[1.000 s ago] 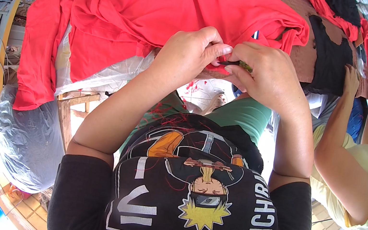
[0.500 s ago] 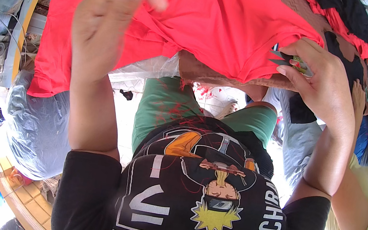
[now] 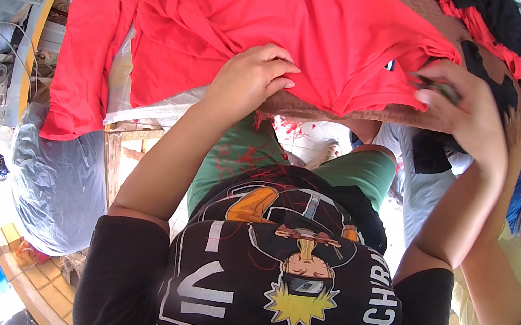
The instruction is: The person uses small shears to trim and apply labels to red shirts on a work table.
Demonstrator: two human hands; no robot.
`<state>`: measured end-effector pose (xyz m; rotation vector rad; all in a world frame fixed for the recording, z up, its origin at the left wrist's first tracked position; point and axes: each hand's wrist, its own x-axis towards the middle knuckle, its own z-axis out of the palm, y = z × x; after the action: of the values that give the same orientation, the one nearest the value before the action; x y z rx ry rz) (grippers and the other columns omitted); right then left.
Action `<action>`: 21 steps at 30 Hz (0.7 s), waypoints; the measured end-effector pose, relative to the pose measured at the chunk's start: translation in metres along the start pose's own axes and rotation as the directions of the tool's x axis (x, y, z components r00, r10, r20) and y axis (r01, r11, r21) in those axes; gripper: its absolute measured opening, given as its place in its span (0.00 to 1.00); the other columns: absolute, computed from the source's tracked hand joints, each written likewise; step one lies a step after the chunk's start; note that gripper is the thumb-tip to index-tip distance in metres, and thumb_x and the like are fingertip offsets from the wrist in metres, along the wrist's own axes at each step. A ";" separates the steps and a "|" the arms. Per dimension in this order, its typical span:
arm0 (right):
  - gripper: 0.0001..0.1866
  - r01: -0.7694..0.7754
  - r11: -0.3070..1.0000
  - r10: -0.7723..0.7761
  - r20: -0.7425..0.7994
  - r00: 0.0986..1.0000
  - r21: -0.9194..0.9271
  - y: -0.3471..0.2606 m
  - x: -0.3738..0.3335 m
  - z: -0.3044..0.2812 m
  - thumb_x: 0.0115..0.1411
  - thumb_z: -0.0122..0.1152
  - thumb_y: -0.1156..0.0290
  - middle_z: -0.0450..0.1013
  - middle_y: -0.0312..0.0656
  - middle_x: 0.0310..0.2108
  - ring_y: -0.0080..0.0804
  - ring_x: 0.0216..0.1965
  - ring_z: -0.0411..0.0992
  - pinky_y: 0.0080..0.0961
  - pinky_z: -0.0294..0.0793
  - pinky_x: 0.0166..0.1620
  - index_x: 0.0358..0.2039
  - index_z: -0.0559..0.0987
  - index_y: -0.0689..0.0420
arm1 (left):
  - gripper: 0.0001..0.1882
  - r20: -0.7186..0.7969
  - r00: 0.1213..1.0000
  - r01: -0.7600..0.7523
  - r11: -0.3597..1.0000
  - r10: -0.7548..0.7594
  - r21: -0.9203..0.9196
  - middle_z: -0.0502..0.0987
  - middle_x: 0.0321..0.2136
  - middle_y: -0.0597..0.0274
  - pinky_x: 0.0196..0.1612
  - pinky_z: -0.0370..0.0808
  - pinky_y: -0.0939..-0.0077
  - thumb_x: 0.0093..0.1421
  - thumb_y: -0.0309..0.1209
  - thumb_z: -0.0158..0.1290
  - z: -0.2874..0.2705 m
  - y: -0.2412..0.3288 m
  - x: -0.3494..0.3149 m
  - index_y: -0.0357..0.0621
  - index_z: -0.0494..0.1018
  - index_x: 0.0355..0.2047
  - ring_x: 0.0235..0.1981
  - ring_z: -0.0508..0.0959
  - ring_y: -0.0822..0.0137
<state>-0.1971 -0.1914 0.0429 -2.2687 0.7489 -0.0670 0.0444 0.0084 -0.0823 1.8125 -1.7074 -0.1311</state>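
Observation:
A red garment (image 3: 277,21) lies spread across the work table before me, with a small dark label (image 3: 389,65) near its opening on the right. My left hand (image 3: 246,81) rests at the garment's near edge, thumb and fingers pinched on the cloth. Over the right end of the garment is my right hand (image 3: 472,115), slightly blurred, with thread snips (image 3: 439,89) gripped in its fingers. The snips' dark blades point left, close to the cloth; whether they touch it cannot be made out.
Another red piece (image 3: 87,44) hangs off the table's left side, above a plastic-wrapped bundle (image 3: 56,190). Dark and red cloth (image 3: 497,26) lies at the far right. A co-worker's arm (image 3: 495,284) is close on my right. Red threads litter my green shorts (image 3: 235,151).
My left hand has come down and right from above the cloth and closed on the garment's near edge. The snips in my right hand have shifted slightly right. The garment's left part has moved right.

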 end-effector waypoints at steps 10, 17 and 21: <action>0.13 0.449 0.880 -0.461 0.053 0.886 0.154 0.007 0.048 0.097 0.53 0.64 0.74 0.74 0.43 0.33 0.35 0.36 0.75 0.28 0.73 0.39 0.41 0.77 0.60 | 0.05 0.187 0.976 0.125 0.991 -0.114 -0.047 0.80 0.32 0.64 0.39 0.75 0.69 0.52 0.28 0.59 -0.025 0.031 -0.012 0.44 0.77 0.30 0.35 0.79 0.62; 0.16 0.502 0.859 -0.512 0.169 0.842 0.098 0.005 0.040 0.095 0.49 0.64 0.81 0.73 0.40 0.33 0.33 0.33 0.75 0.26 0.74 0.34 0.40 0.78 0.58 | 0.06 0.302 0.952 0.101 0.979 -0.045 -0.175 0.80 0.33 0.65 0.39 0.75 0.70 0.49 0.26 0.60 -0.029 0.051 -0.032 0.45 0.79 0.29 0.36 0.79 0.63; 0.12 0.506 0.862 -0.498 0.199 0.844 0.013 0.001 0.040 0.098 0.49 0.64 0.74 0.72 0.41 0.33 0.44 0.35 0.74 0.36 0.72 0.38 0.36 0.79 0.57 | 0.07 0.268 0.962 0.110 0.972 -0.052 -0.207 0.79 0.34 0.67 0.40 0.74 0.72 0.48 0.25 0.61 -0.029 0.052 -0.029 0.46 0.79 0.29 0.37 0.78 0.64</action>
<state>-0.1386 -0.1507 -0.0360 -2.4110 0.0346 -0.0735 0.0091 0.0486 -0.0433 1.7580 -1.7154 -0.5952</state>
